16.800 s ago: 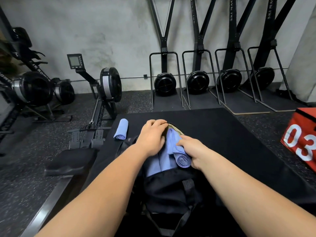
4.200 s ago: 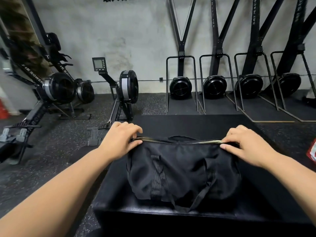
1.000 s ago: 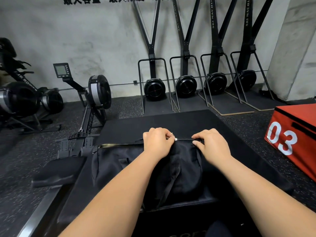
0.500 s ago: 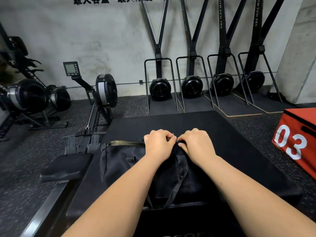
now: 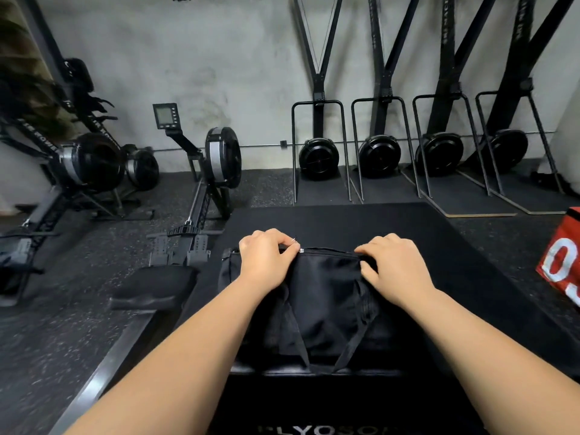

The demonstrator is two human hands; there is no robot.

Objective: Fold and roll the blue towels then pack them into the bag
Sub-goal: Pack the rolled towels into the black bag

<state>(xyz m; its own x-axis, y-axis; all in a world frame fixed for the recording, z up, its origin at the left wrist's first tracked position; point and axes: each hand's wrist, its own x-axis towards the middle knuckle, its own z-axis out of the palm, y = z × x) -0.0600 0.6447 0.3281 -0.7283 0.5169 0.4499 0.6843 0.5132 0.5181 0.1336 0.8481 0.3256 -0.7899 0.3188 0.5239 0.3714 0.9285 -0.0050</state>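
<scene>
My left hand (image 5: 266,260) pinches the small metal zipper pull (image 5: 301,250) of the black fabric duffel bag (image 5: 326,296), which lies on the black padded box (image 5: 345,221) before me (zip closed between my hands). My right hand (image 5: 396,269) grips the bag's top edge.

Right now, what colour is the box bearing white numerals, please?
The numbered box is red; head view.

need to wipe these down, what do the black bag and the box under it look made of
The black bag looks like matte woven fabric, perhaps nylon: it sags and creases. The box under it looks vinyl-covered, with a faint sheen along its front edge.
</scene>
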